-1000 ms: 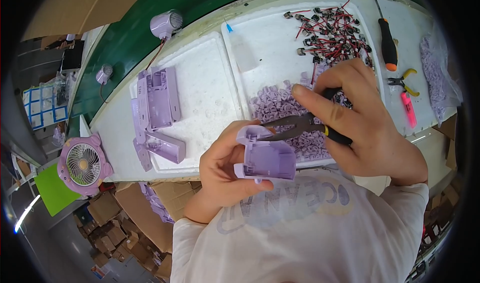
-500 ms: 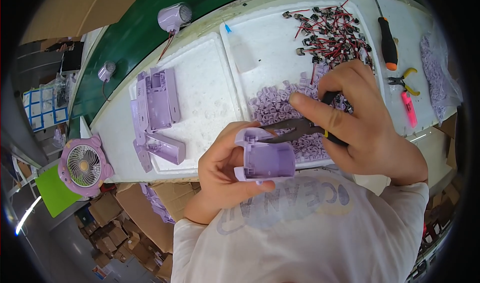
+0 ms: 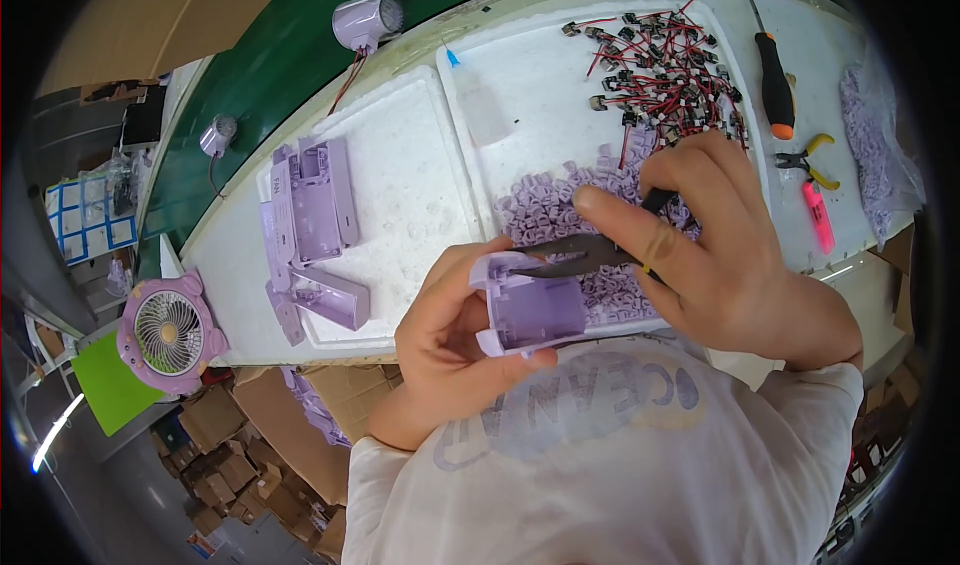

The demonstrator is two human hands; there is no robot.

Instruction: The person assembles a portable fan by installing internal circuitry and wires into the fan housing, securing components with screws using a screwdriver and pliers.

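My left hand (image 3: 440, 350) is closed around a lilac plastic housing (image 3: 540, 315), its hollow side facing up. The fingers wrap its left end and the thumb lies along its near edge. In my right hand (image 3: 715, 250) is a pair of pliers (image 3: 580, 256) with dark jaws and black-and-yellow handles. The jaw tips reach over the far left rim of the housing; whether they grip anything there cannot be made out. Beneath the pliers lies a heap of small lilac plastic pieces (image 3: 545, 203), partly hidden by my right hand.
Small circuit boards with red and black wires (image 3: 665, 75) are piled in the white foam tray (image 3: 545, 55). More lilac housings (image 3: 320, 205) lie at left. A screwdriver (image 3: 775, 85), small cutters (image 3: 812, 162) and a pink marker (image 3: 817, 217) lie right. A fan (image 3: 170, 330) stands far left.
The housing has tilted slightly in my left hand, and the pliers have shifted a little to the left with my right hand. The lilac motor units on the green belt have moved right.
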